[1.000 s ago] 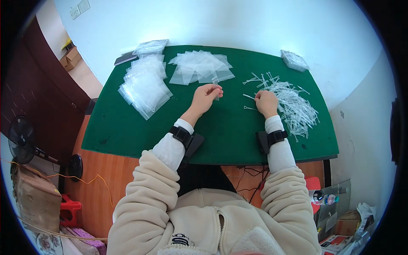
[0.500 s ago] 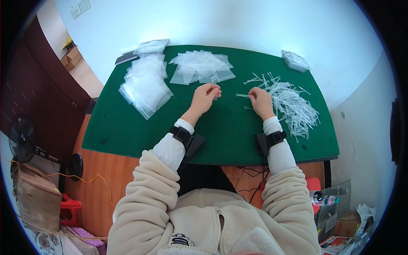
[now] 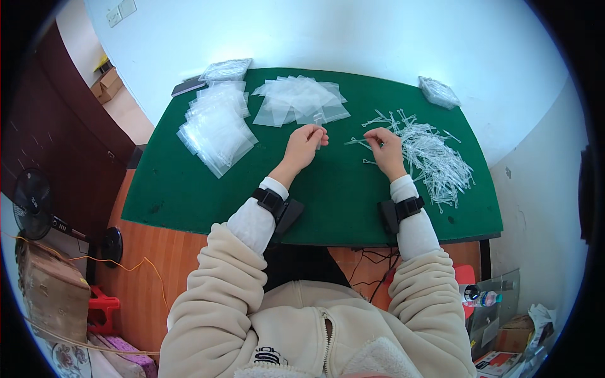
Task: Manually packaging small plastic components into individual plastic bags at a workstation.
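Note:
My left hand (image 3: pixel 304 144) is closed on a few small clear plastic sticks (image 3: pixel 317 118), whose looped ends stand up past the fingers. In my right hand (image 3: pixel 386 150), thumb and forefinger pinch another clear plastic stick (image 3: pixel 354 141) that points left toward the left hand. Right beside that hand lies a big loose pile of the same clear sticks (image 3: pixel 435 157). Beyond the left hand, clear plastic bags (image 3: pixel 297 99) are fanned out. A second overlapping stack of clear bags (image 3: pixel 217 129) lies farther left.
A green-covered table (image 3: pixel 328 208) stands against a white wall. At its back lie a bundle of clear packs (image 3: pixel 225 69), a dark flat object (image 3: pixel 189 86) and another clear packet (image 3: pixel 438 92). A fan (image 3: pixel 33 203) and a carton (image 3: pixel 53 286) are at the left; a bottle (image 3: pixel 488 298) is low right.
My right hand has shifted slightly left at the fingertips, and the stick in it reaches nearer my left hand. The left hand has stayed in place.

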The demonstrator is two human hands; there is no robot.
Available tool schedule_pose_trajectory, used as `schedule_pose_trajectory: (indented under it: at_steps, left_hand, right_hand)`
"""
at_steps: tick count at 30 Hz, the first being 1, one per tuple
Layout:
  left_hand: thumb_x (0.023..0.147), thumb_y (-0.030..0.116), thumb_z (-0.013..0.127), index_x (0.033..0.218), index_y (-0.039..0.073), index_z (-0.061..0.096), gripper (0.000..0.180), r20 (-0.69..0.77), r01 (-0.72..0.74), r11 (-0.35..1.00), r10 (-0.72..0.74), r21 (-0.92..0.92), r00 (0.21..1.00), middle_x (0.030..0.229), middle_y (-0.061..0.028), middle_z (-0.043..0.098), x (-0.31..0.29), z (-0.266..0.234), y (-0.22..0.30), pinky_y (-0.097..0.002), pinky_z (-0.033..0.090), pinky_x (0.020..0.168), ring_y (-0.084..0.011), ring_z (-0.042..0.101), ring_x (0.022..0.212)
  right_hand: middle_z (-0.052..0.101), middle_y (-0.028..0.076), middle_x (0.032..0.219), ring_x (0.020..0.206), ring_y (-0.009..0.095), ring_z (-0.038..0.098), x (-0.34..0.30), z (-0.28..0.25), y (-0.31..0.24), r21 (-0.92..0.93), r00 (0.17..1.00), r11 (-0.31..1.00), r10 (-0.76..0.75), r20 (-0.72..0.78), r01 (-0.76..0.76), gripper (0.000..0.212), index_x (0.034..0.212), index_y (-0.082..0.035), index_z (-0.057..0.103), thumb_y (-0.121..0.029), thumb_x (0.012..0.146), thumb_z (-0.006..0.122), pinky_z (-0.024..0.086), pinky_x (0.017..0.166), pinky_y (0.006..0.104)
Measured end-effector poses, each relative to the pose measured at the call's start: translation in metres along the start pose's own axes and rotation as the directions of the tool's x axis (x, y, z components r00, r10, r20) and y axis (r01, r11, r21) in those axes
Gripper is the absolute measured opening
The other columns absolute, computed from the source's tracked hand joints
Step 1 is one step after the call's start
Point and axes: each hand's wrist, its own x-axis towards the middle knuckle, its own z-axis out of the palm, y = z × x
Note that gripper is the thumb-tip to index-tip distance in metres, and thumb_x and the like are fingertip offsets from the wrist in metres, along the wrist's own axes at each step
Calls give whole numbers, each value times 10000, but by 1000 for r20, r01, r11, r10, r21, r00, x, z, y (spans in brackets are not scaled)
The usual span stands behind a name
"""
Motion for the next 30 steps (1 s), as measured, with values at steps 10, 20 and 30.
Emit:
schedule_pose_trajectory:
  at_steps: [10, 20, 30]
  left_hand:
    - [884, 107, 467, 951, -19, 566, 174, 331, 181, 981, -193, 66, 924, 861, -83, 627, -15, 15, 15, -242, 477, 649, -147, 614, 748]
    - [878, 94, 489, 1023, -2, 569, 191, 462, 231, 971, -181, -54, 868, 861, -73, 628, -17, 19, 20, -236, 474, 655, -133, 610, 772]
    - [849, 111, 540, 904, -14, 595, 147, 303, -161, 962, 89, 219, 949, 755, -62, 606, -19, 25, 8, -254, 428, 603, -120, 530, 659]
  right_hand:
    - [595, 45, 787, 712, 120, 586, -7, 9, -32, 284, 956, 957, -134, 259, 57, 149, 849, -5, 609, 27, 707, 642, 476, 635, 234]
    - [578, 52, 831, 738, 120, 588, -5, 12, -37, 355, 991, 927, -131, -8, 125, 217, 892, -14, 597, 39, 691, 659, 499, 664, 240]
    - [574, 18, 713, 661, 79, 570, -15, 26, -28, 447, 991, 889, 53, 119, -101, 89, 799, -5, 633, -44, 724, 662, 456, 595, 197]
